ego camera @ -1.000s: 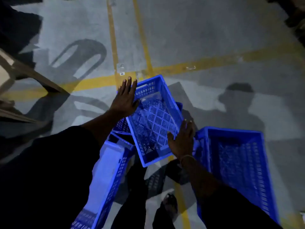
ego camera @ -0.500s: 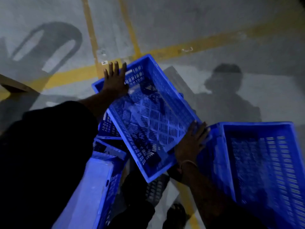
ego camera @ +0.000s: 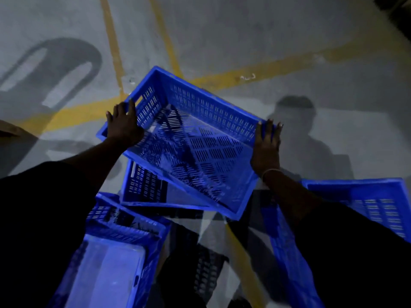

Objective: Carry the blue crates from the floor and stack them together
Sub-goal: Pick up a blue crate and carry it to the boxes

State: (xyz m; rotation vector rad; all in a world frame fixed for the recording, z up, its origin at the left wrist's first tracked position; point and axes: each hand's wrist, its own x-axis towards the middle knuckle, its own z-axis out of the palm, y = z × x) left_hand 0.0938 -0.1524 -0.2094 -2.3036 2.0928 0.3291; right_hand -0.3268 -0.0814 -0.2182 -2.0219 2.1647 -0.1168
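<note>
I hold the tilted blue crate (ego camera: pixel 191 141) above the floor (ego camera: pixel 244 41), left hand (ego camera: pixel 124 126) and right hand (ego camera: pixel 265 150) with fingers clamped on opposite rims, and it could snag the second crate (ego camera: pixel 142 185) beneath and slip.

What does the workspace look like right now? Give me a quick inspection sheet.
Surface: grey concrete floor with yellow painted lines.
Job's things: lifted blue crate, tilted, held at both short ends; crate beneath it; crate at lower left; crate at right.
Clutter: small pale scrap on a yellow line.
Grippers: left hand grips the crate's left rim; right hand grips its right rim.
Cables: nothing seen.
Surroundings: dim light; person's shadow and a chair-shaped shadow on the floor.
</note>
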